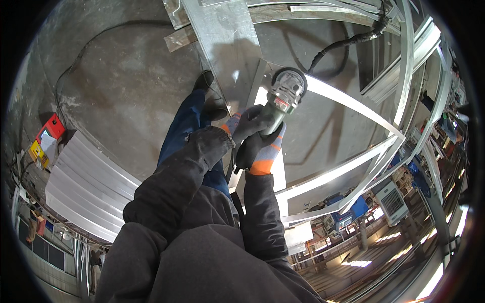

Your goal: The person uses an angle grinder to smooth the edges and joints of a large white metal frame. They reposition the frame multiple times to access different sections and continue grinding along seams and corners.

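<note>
Both gloved hands are closed round a green-bodied angle grinder [276, 112]. My left hand [250, 122] grips the body nearer the metal gear head. My right hand [256, 149] wraps the rear of the handle just below it. The gloves are grey and black with orange bands. The grinder's round head with its dark disc is over the corner of a pale metal frame [348, 97] made of long bars. Whether the disc touches the metal cannot be made out. My fingers are partly hidden behind the tool and each other.
A wide flat metal beam [222, 38] runs away from me, beside my shoes [204, 81]. Curved metal bars [405, 65] and a dark wrapped cable [348, 41] lie at the right. Stacked ribbed panels [91, 184] and a red box [50, 127] stand at the left. A thin cable [96, 41] crosses the floor.
</note>
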A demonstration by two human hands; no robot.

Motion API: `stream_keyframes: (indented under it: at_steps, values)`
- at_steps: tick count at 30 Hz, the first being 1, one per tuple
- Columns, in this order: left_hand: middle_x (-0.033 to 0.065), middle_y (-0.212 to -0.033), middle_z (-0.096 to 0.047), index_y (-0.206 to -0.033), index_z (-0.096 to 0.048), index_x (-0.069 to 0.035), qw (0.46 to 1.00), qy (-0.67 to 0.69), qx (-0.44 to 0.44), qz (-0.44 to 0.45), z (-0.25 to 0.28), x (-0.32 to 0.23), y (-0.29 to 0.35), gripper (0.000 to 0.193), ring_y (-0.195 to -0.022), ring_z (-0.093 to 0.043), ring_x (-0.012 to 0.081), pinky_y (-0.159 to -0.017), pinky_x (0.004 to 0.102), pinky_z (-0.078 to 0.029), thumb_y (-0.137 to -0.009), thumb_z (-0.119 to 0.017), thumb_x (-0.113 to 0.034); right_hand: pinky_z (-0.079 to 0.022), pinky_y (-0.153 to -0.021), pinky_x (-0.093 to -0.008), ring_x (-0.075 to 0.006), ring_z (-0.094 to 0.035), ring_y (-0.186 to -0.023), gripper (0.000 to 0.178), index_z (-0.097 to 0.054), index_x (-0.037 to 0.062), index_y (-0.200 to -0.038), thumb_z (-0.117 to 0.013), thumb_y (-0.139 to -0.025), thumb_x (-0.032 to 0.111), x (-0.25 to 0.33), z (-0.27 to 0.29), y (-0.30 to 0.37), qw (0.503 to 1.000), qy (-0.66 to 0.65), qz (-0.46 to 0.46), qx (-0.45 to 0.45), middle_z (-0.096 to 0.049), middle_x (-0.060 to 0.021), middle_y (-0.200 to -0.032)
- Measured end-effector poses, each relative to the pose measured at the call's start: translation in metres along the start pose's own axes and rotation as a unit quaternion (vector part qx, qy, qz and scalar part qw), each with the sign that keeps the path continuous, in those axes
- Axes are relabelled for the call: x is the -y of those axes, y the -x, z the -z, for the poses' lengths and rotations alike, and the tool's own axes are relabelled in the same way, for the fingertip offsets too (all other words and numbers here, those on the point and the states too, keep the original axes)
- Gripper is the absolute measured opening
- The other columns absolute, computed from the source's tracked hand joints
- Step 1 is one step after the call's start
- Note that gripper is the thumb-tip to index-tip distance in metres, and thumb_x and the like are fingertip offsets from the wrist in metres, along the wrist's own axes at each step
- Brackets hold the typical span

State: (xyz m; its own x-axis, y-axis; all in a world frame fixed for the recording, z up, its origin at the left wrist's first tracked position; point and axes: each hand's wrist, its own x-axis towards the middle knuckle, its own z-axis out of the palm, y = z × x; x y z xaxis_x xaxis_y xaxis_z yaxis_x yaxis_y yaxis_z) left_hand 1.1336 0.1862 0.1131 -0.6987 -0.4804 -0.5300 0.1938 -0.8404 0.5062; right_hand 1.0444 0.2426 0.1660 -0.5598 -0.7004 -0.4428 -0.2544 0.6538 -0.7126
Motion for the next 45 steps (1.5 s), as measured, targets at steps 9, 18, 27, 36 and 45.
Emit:
stream_keyframes:
  at_steps: [9, 18, 27, 36, 45]
  values:
    - [0.0129, -0.124, -0.062, -0.131, -0.054, 0.003, 0.999, 0.038, -0.030, -0.017, -0.001, 0.000, -0.003, 0.062, -0.115, -0.058, 0.0201, -0.102, 0.0349, -0.046, -0.086, -0.075, -0.035, -0.055, -0.076, -0.0385, -0.0265, -0.069, -0.090, 0.055, -0.046, 0.0020, -0.120, -0.074, -0.080, 0.026, 0.018, -0.002, -0.007, 0.999, 0.028, -0.022, -0.002, -0.068, -0.0147, -0.099]
    - [0.0123, -0.121, -0.064, -0.129, -0.056, 0.003, 0.998, 0.020, -0.045, -0.037, -0.006, -0.005, 0.005, 0.060, -0.115, -0.058, 0.0199, -0.101, 0.0344, -0.046, -0.086, -0.076, -0.033, -0.055, -0.075, -0.0375, -0.0258, -0.069, -0.089, 0.059, -0.045, 0.0024, -0.122, -0.076, -0.079, 0.028, 0.026, 0.005, -0.002, 0.996, 0.078, -0.027, 0.025, -0.067, -0.0151, -0.098]
    - [0.0126, -0.119, -0.064, -0.129, -0.058, 0.001, 0.999, 0.042, -0.023, -0.026, -0.004, -0.002, 0.000, 0.064, -0.112, -0.059, 0.0194, -0.098, 0.0337, -0.047, -0.084, -0.076, -0.042, -0.053, -0.078, -0.0365, -0.0246, -0.066, -0.094, 0.053, -0.047, 0.0021, -0.121, -0.072, -0.083, 0.029, 0.013, 0.004, -0.003, 1.000, 0.016, -0.016, 0.019, -0.066, -0.0144, -0.101]
    - [0.0101, -0.130, -0.059, -0.140, -0.049, 0.002, 0.996, 0.071, -0.050, -0.033, -0.002, -0.010, -0.004, 0.066, -0.120, -0.055, 0.0168, -0.106, 0.0327, -0.044, -0.089, -0.073, -0.032, -0.054, -0.072, -0.0357, -0.0224, -0.068, -0.085, 0.046, -0.046, 0.0030, -0.114, -0.071, -0.084, 0.027, 0.015, 0.001, -0.018, 0.998, -0.027, 0.010, 0.063, -0.067, -0.0126, -0.094]
    - [0.0101, -0.130, -0.060, -0.139, -0.050, 0.002, 0.998, 0.015, -0.040, -0.037, 0.002, -0.008, -0.006, 0.065, -0.120, -0.055, 0.0170, -0.106, 0.0329, -0.043, -0.089, -0.072, -0.032, -0.054, -0.075, -0.0382, -0.0261, -0.068, -0.087, 0.052, -0.046, 0.0022, -0.118, -0.074, -0.080, 0.025, 0.009, -0.003, -0.022, 0.998, 0.018, 0.043, 0.040, -0.067, -0.0140, -0.095]
